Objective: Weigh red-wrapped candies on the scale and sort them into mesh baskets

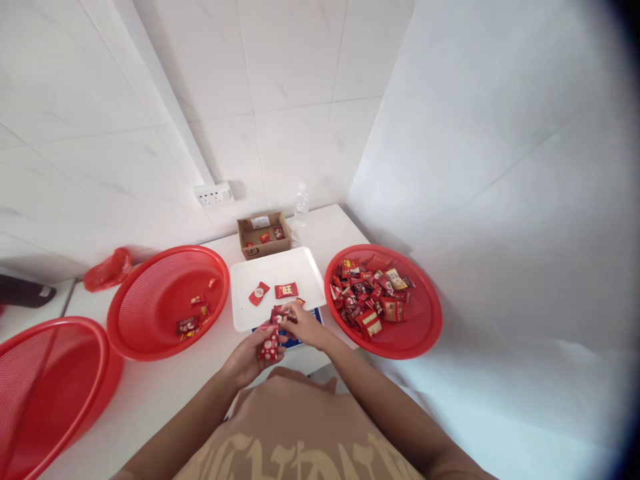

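I have the left hand (250,357) at the near side of the white tray (240,270), its fingers curled round a dotted packet (269,347); the right hand (306,327) meets it from the right, thumb and fingertips seemingly pinching a dark red packet (276,314) just beyond the dotted one; the fingers crowd together there, so I cannot tell whether the left fingertips touch that second packet too. To handle these well, I would keep the left grip light and the right pinch near the packet's edge, as thin wrappers probably slip or crease when squeezed; I would also part the two packets a little, so that each printed face shows clear of the fingers.

As for pose, both forearms come in from the near side and converge in front of the shirt (310,420); the left one slants toward the far right, the right one toward the far left, with the back of that hand uppermost. Two loose packets (287,290) lie on the tray, apart from each other; a heaped basket (434,320) stands to the right, a sparsely filled basket (145,287) to the left.
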`<state>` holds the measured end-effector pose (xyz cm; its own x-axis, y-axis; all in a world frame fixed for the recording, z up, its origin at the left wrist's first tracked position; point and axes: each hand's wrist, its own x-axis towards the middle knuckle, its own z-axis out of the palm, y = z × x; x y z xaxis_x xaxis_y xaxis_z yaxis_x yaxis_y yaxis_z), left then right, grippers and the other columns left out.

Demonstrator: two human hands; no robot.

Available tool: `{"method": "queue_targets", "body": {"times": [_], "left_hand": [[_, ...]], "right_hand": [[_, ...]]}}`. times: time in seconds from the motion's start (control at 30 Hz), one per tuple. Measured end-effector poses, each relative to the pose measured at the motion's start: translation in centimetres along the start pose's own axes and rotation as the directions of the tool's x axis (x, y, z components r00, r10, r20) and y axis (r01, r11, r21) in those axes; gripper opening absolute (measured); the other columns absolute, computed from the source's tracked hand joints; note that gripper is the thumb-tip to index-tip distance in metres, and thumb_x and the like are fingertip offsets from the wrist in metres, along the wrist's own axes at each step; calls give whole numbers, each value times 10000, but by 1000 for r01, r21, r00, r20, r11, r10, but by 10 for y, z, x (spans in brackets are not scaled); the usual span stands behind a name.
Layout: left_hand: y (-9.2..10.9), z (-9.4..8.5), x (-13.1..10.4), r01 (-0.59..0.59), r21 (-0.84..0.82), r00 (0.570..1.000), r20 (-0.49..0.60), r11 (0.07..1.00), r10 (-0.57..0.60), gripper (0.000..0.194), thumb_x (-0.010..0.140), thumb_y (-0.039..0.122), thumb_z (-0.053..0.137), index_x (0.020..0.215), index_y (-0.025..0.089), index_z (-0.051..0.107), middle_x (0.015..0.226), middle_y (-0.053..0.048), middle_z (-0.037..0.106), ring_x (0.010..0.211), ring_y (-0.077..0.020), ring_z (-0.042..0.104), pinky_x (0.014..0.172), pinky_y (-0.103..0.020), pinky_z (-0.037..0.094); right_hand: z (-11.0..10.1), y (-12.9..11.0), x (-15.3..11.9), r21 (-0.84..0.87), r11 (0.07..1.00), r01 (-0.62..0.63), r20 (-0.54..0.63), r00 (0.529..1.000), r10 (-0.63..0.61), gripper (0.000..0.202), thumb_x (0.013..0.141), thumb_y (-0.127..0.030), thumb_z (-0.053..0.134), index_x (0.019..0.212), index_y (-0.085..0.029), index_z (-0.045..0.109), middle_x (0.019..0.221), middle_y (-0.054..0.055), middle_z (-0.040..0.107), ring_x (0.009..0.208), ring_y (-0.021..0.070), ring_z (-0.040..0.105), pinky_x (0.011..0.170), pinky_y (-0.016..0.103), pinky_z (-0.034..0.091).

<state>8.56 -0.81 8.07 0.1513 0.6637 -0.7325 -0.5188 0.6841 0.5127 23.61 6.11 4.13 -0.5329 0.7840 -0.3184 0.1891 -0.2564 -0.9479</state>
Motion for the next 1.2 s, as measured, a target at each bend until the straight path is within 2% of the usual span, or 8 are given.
{"method": "queue_targets", "body": {"times": [0.23, 0.43, 0.6, 0.77, 0.9, 0.97, 1.07, 1.2], "left_hand": [[-4, 0, 6, 40, 16, 999, 4, 999, -40, 170, 817, 229, 620, 954, 145, 562, 778, -72, 685, 654, -147, 665, 623, -255, 540], [-8, 6, 5, -28, 38, 1000, -10, 999, 28, 250, 794, 247, 647, 1013, 206, 533, 886, -48, 671, 737, -177, 675, 689, -336, 550], [2, -2, 6, -99, -38, 995, -12, 994, 98, 124, 845, 273, 581, 927, 191, 539, 862, -62, 674, 742, -185, 675, 713, -369, 550], [20, -21, 7, -162, -56, 970, -192, 985, 148, 89, 892, 244, 508, 943, 175, 527, 936, -106, 686, 861, -180, 680, 774, -334, 537], [23, -28, 3, -174, -7, 967, -193, 985, 169, 111, 894, 277, 510, 960, 189, 526, 984, -103, 682, 893, -175, 675, 787, -323, 530], [21, -28, 0, -175, 11, 967, -184, 985, 174, 100, 887, 277, 523, 951, 201, 516, 1021, -99, 675, 920, -183, 669, 795, -335, 528], [17, -25, -2, -171, 20, 968, -185, 985, 171, 106, 867, 281, 557, 929, 210, 509, 1033, -89, 668, 930, -197, 663, 799, -364, 528], [15, -21, -4, -143, 25, 972, -182, 989, 145, 148, 830, 309, 611, 902, 203, 538, 919, -56, 670, 837, -175, 654, 773, -364, 534]], "right_hand": [[10, -4, -18, 12, 999, 37, 111, 993, -38, 335, 887, -484, 398, 884, -221, 605, 809, 3, 609, 741, 142, 568, 650, 263, 448], [13, 1, -16, -95, 992, 80, 27, 997, -77, 204, 705, -302, 669, 866, -221, 572, 828, -13, 599, 779, 149, 567, 706, 283, 467], [13, 9, -8, 216, 969, -116, -83, 987, 137, 210, 703, -322, 656, 772, -226, 482, 743, -31, 558, 727, 156, 590, 597, 301, 520], [3, 5, 4, 408, 908, -101, -276, 934, 228, 232, 718, -300, 647, 835, -229, 461, 787, -25, 572, 716, 133, 606, 629, 305, 548], [2, 3, 18, 480, 873, -83, -257, 938, 230, 265, 754, -255, 603, 986, -230, 478, 894, 12, 610, 779, 134, 638, 747, 330, 548], [0, 3, 22, 381, 923, -45, -270, 950, 157, 342, 776, -239, 562, 1104, -239, 467, 1029, 42, 619, 909, 154, 632, 821, 351, 527], [-10, 4, 20, -89, 996, 23, -381, 923, -55, 378, 800, -197, 507, 1176, -235, 491, 1185, 60, 587, 1099, 182, 546, 957, 380, 438], [-23, 5, 10, -638, 769, -39, -296, 935, -198, 331, 820, -171, 494, 1140, -200, 574, 1207, 91, 587, 1152, 241, 469, 988, 395, 362]]}}
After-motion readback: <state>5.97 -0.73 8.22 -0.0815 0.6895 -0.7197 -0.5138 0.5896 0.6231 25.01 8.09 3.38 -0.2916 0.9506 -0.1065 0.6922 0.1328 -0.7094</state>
